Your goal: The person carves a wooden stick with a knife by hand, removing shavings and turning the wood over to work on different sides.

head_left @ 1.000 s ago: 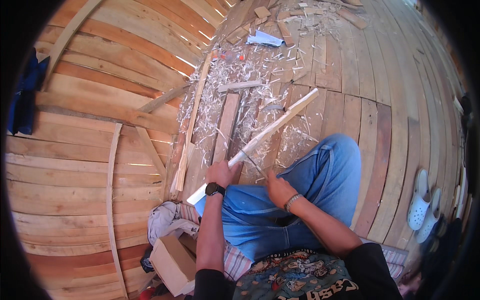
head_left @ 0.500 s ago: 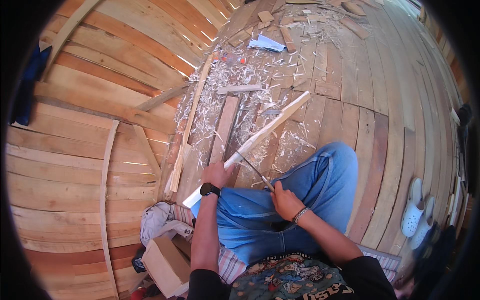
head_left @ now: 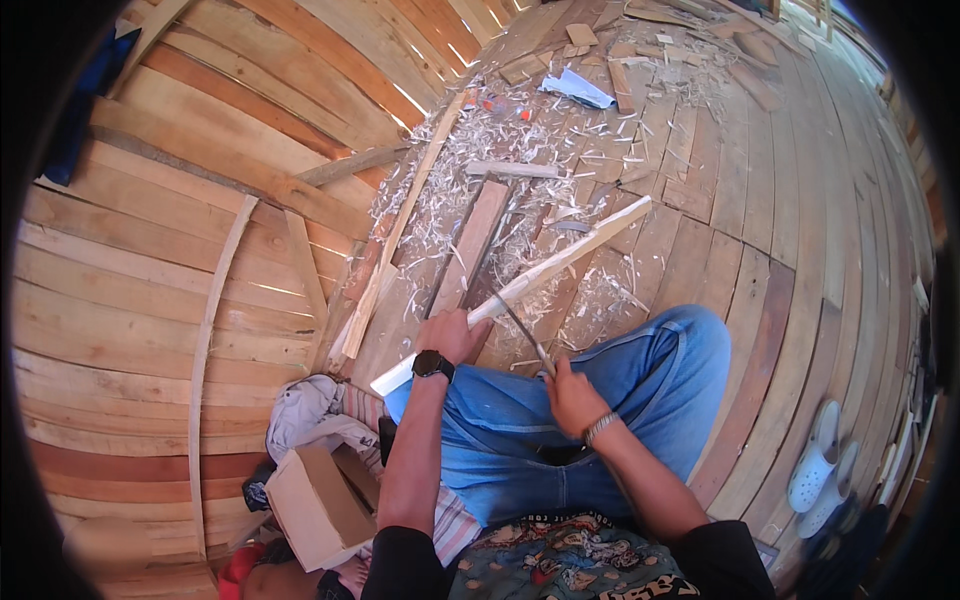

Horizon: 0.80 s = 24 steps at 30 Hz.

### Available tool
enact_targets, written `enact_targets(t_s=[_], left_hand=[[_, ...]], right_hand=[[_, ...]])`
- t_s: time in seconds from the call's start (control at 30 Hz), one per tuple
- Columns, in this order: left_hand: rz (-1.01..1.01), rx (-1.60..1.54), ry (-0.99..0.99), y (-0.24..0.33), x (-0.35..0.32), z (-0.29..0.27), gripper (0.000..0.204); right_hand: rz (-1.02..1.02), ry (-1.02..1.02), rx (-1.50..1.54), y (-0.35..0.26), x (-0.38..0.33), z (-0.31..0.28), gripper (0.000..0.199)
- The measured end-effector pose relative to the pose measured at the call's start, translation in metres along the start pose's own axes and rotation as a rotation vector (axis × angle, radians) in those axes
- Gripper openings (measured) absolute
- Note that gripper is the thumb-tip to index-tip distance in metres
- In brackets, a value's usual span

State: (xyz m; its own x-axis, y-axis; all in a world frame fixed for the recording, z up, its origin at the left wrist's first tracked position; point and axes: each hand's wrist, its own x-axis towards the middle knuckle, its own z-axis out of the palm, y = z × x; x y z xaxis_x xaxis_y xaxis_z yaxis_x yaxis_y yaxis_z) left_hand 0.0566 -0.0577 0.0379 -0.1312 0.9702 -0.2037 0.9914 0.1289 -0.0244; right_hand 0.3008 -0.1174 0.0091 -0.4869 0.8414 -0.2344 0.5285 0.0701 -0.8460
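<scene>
My left hand [head_left: 447,336] wraps round a long pale wooden strip [head_left: 575,255] near its lower end. The strip slants from beside my left knee up to the right, its far end over the shavings. In my right hand [head_left: 580,402] is the handle of a long thin-bladed knife [head_left: 522,328]. Its blade lies against the strip just beyond my left hand. A reddish-brown plank [head_left: 472,240] lies on the floor beyond that hand.
Curled shavings [head_left: 440,170] cover the floor ahead. A curved blade [head_left: 573,226], a short wood piece [head_left: 513,169] and a blue sheet [head_left: 578,88] lie there. A plank wall [head_left: 120,300] rises at left, a cardboard box [head_left: 310,505] below. Light clogs [head_left: 815,460] lie at right.
My view has shifted, so the room appears turned and moved. Both hands keep their grips, and the knife blade stays at nearly the same place on the strip.
</scene>
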Motion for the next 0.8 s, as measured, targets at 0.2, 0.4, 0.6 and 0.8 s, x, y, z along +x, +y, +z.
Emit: enact_targets(t_s=[0.2, 0.4, 0.6, 0.8], left_hand=[[-0.011, -0.012, -0.018, -0.007, -0.005, 0.001, 0.059], [-0.003, -0.017, -0.016, 0.002, -0.008, 0.005, 0.062], [-0.001, -0.036, -0.039, 0.003, -0.011, -0.003, 0.059], [0.004, -0.053, 0.012, 0.010, -0.010, 0.001, 0.059]], right_hand=[[0.105, -0.037, 0.010, 0.006, -0.025, -0.004, 0.026], [-0.091, 0.125, 0.036, 0.022, 0.038, 0.026, 0.023], [0.107, -0.002, -0.021, 0.015, -0.028, 0.009, 0.023], [-0.029, 0.126, 0.022, 0.018, 0.031, 0.026, 0.023]])
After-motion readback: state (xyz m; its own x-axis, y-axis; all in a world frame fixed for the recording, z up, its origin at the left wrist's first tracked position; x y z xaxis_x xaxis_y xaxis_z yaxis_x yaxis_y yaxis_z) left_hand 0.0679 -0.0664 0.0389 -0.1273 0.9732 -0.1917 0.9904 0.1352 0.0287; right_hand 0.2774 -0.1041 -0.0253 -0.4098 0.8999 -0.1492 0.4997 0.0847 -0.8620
